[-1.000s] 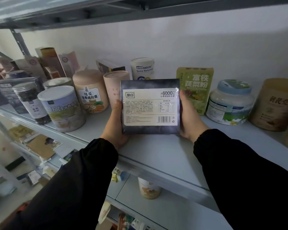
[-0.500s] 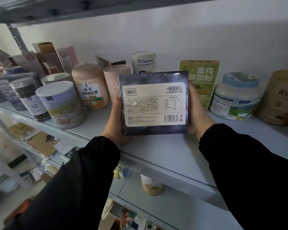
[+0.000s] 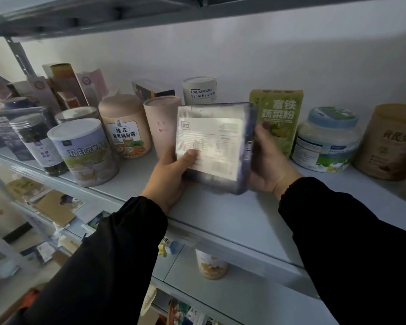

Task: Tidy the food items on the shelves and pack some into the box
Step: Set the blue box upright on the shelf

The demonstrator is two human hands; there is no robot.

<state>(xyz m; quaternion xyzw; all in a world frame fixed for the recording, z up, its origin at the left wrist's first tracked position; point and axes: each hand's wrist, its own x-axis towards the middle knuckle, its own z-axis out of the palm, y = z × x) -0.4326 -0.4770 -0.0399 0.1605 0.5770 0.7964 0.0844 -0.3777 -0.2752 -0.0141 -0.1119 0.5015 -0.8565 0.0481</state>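
The person holds a flat dark box [image 3: 213,146] with a pale label in both hands, over the middle of the shelf [image 3: 220,219], between its front edge and the row of containers along the back. The box is blurred and tilted, its top leaning away toward the wall, and its right side edge shows. Whether its lower edge touches the shelf cannot be told.

The left hand [image 3: 171,170] grips the box's lower left corner, with the thumb lying across the label and the fingers hidden behind. The right hand [image 3: 265,160] holds the right side edge, with its fingers curled round behind the box. Both arms wear black sleeves.

Just behind the box on the left stands a pink tube [image 3: 162,127], and behind it on the right a green carton [image 3: 275,118], upright. Further toward the shelf's right end stand a white jar [image 3: 326,141] with a blue lid and then a brown tub [image 3: 389,141]. Toward the left end stand a beige canister [image 3: 124,125], a tin [image 3: 85,151] with a white lid near the front edge, and a dark jar [image 3: 36,141] with a clear lid. A small white tub [image 3: 201,90] stands at the back against the wall. On the shelf below, a small can [image 3: 211,266] shows under the front edge.
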